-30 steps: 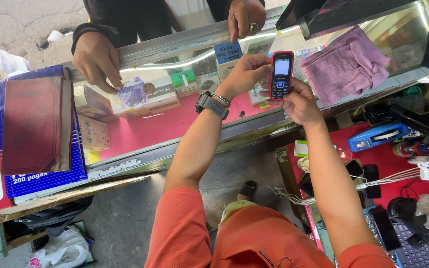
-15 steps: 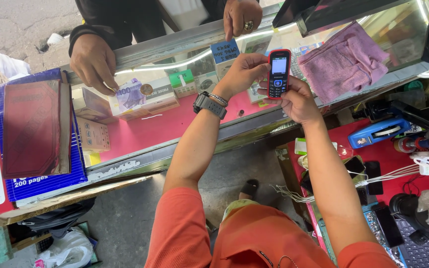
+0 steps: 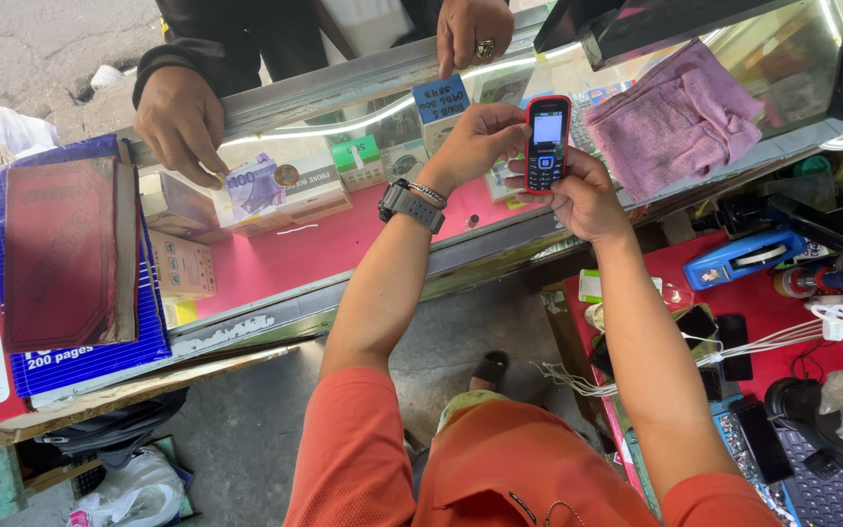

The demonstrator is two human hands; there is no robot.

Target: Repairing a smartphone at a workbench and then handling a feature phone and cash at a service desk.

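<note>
A small red and black keypad phone (image 3: 545, 143) with a lit screen is held upright over the glass counter (image 3: 363, 239). My right hand (image 3: 582, 195) grips it from below and the right side. My left hand (image 3: 480, 140), with a dark wristwatch (image 3: 410, 204), holds its left edge. Across the counter another person's hands rest on the glass: one (image 3: 180, 119) beside a banknote (image 3: 251, 185) with a coin on it, the other (image 3: 473, 31), with a ring, near a small blue card (image 3: 441, 100).
A pink cloth (image 3: 673, 117) lies on the counter at right. A maroon book (image 3: 65, 249) on a blue notebook sits at left. On the red shelf at right are a blue stapler (image 3: 743, 259), dark phones (image 3: 719, 337), white cables (image 3: 812, 332) and a keyboard.
The phone and both my hands have stayed almost in place over the counter. The other person's hands remain on the glass.
</note>
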